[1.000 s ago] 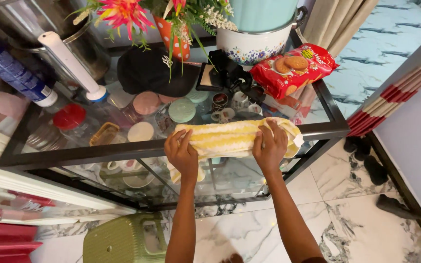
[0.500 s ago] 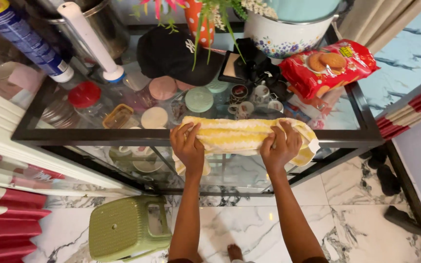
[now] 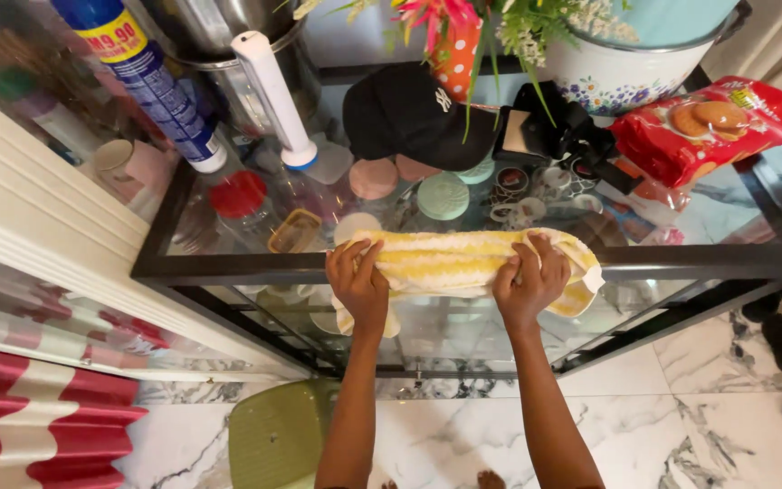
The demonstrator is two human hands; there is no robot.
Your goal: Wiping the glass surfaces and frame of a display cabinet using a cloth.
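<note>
A yellow and white striped cloth lies bunched along the front edge of a glass-topped cabinet. My left hand grips its left end and my right hand grips its right end. Both hands press the cloth onto the black front frame, and its ends hang down over the glass front. Cups and lids show through the glass beneath.
On the glass top stand a blue spray can, a white tube-shaped thing, a black cap, a red biscuit packet, a flowered pot and a polka-dot vase. A green stool stands on the marble floor.
The view has swung to the left and down, so the cabinet sits further right in frame. Both hands keep their grip on the cloth at the front edge.
</note>
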